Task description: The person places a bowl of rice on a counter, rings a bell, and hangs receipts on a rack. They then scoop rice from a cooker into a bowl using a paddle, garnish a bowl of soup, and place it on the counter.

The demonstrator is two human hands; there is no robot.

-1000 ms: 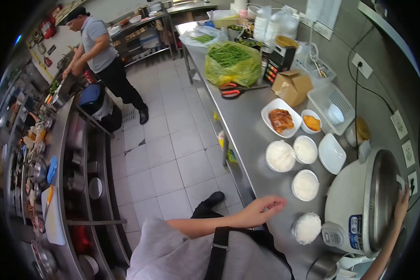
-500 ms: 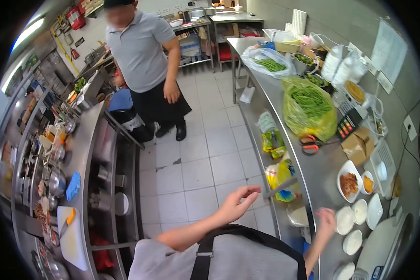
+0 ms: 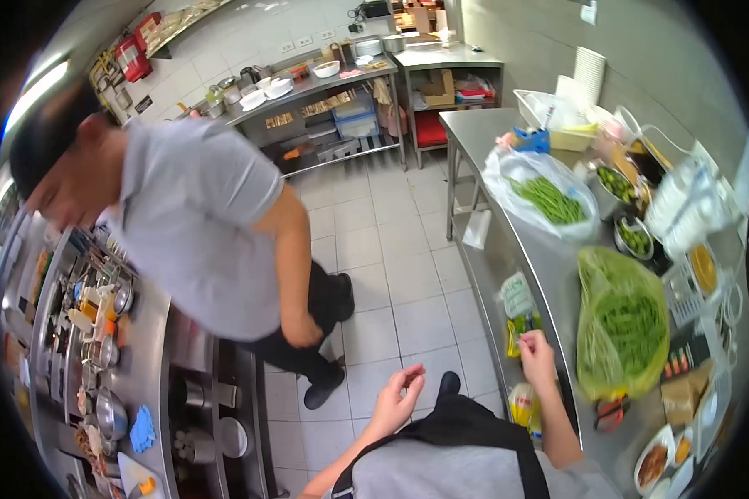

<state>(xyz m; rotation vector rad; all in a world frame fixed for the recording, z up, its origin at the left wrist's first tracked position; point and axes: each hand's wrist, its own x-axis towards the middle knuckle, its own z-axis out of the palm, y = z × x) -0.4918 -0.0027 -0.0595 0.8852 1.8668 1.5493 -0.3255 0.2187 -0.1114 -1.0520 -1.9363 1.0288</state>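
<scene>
My left hand point(image 3: 398, 397) is held low in front of my apron, over the tiled floor. Its fingers are loosely curved and apart, with nothing in them. My right hand point(image 3: 537, 356) hovers beside the front edge of the steel table point(image 3: 549, 324), its fingers curled together and no object visible in them. Nearest to it on the tabletop is a yellow plastic bag point(image 3: 628, 328) full of green beans. Red-handled scissors point(image 3: 611, 414) lie just below that bag. Farther up, a clear bag point(image 3: 549, 195) holds more green beans.
A co-worker point(image 3: 208, 216) leans over the left counter point(image 3: 150, 333), close on my left. That counter carries metal bowls point(image 3: 110, 413), a blue cloth point(image 3: 142, 428) and a cutting board point(image 3: 133, 474). A tiled aisle point(image 3: 366, 249) runs ahead between counters.
I have moved forward along the aisle; the scissors and bowls now sit lower in view. The co-worker has come closer and bent toward the left counter. My right hand has risen forward.
</scene>
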